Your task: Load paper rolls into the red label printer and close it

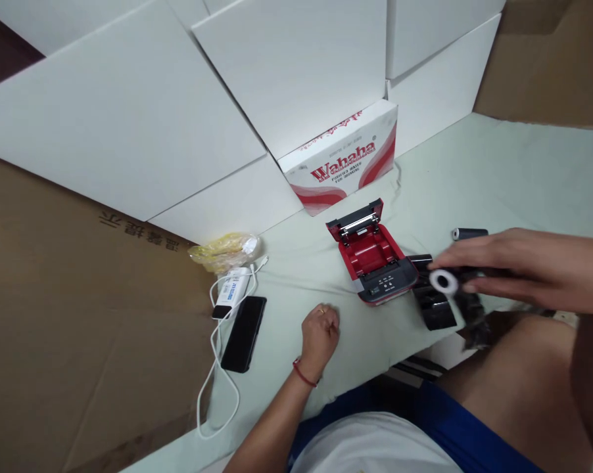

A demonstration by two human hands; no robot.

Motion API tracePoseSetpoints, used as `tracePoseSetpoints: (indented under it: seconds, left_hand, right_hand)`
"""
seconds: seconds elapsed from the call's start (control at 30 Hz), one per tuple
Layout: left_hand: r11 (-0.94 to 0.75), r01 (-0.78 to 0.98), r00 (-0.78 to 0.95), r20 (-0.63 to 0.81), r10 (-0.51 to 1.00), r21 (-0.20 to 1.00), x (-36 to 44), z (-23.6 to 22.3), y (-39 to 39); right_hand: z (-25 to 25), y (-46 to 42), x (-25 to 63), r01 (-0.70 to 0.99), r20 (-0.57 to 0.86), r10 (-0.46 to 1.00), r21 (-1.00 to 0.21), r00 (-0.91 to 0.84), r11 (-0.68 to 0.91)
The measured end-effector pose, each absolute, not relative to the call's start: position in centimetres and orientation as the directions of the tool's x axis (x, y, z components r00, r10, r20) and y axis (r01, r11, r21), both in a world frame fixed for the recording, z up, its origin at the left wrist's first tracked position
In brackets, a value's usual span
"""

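Above the bench (296, 272), the right hand (508, 266) reaches leftward, its grip pinched around a roll (453, 283) beside the printer (386, 286); the left hand (321, 332) rests curled in a fist, its inside hidden. The red-and-black printer stands with its lid (358, 220) raised above a red hollow (370, 255); the roll shows a white end with a dark core.

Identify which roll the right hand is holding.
The roll with a broad white end, between the right hand's fingers; the other, dark rolls lie on the table.
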State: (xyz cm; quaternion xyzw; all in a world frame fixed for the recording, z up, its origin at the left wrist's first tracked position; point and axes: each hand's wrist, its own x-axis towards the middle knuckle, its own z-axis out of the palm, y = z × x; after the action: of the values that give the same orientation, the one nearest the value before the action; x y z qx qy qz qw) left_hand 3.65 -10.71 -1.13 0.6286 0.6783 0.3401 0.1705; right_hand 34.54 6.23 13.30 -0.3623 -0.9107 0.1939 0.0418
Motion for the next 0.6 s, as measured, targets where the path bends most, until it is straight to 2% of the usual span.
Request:
tracePoseSetpoints:
  seconds: [0.07, 0.13, 0.3, 0.47, 0.6]
  left_hand:
    - [-0.018, 0.740, -0.150, 0.190, 0.970, 0.672, 3.7, -1.1, -10.7]
    - [-0.026, 0.751, -0.135, 0.192, 0.972, 0.660, 3.7, -1.1, -10.8]
    - [-0.053, 0.787, -0.103, 0.214, 0.971, 0.615, 3.8, -1.1, -10.8]
    - [-0.055, 0.783, -0.094, 0.206, 0.974, 0.619, 3.7, -1.1, -11.0]
    - [-0.040, 0.779, -0.095, 0.181, 0.979, 0.625, 3.5, -1.1, -11.0]
  right_hand:
    - [14.1, 6.2, 31.2, 0.569, -0.030, 0.613, -0.412, -0.789, 0.712]
    - [14.4, 6.5, 28.4, 0.562, -0.060, 0.587, -0.380, -0.807, 0.735]
    - [13.1, 7.2, 23.4, 0.734, -0.194, 0.708, -0.144, -0.679, 0.664]
    - [11.9, 7.4, 21.1, 0.742, -0.204, 0.715, -0.116, -0.669, 0.661]
    - [11.6, 7.7, 20.6, 0.720, -0.202, 0.693, -0.138, -0.692, 0.680]
